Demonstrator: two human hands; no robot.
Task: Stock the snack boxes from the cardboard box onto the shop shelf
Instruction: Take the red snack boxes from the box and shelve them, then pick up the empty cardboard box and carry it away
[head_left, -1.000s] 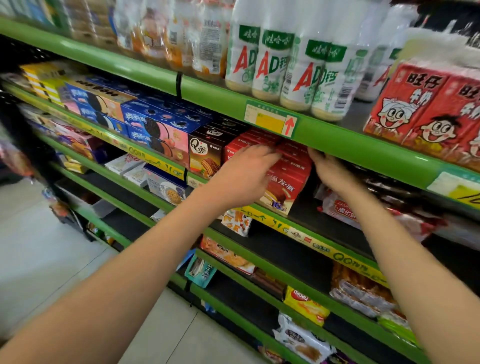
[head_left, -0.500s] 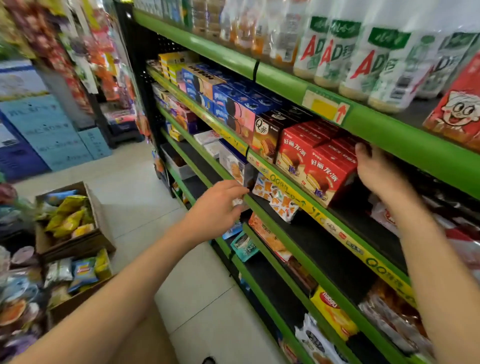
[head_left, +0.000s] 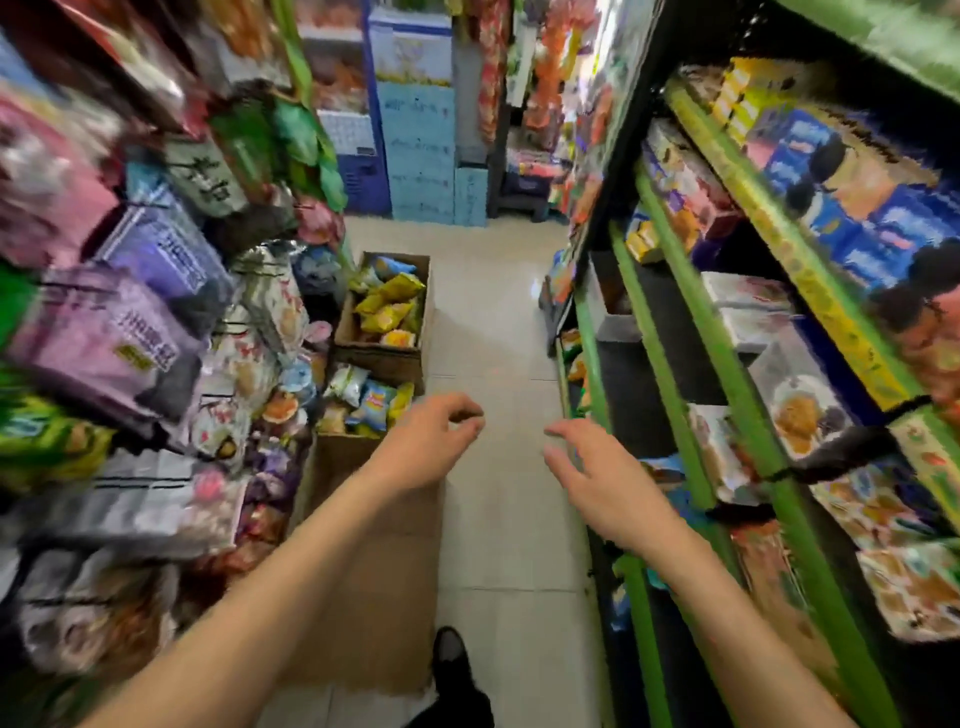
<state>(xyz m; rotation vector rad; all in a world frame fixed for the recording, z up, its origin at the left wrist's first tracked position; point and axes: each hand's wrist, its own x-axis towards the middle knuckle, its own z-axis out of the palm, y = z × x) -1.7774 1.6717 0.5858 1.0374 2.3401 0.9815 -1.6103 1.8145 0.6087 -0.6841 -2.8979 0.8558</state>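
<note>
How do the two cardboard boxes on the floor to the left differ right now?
The far cardboard box is in full view, holding mostly yellow packets. The near cardboard box stands closer to the left hand, its side partly hidden by that forearm, and holds mixed blue, white and yellow packets. Both are open-topped and stand against the left display.

A pale tiled floor (head_left: 498, 322) runs down the aisle, and two open cardboard boxes (head_left: 382, 358) of snack bags stand on it at its left side. On the right, the green-edged shop shelf (head_left: 727, 374) carries blue biscuit boxes (head_left: 862, 228) above and blurred packets below.
</note>
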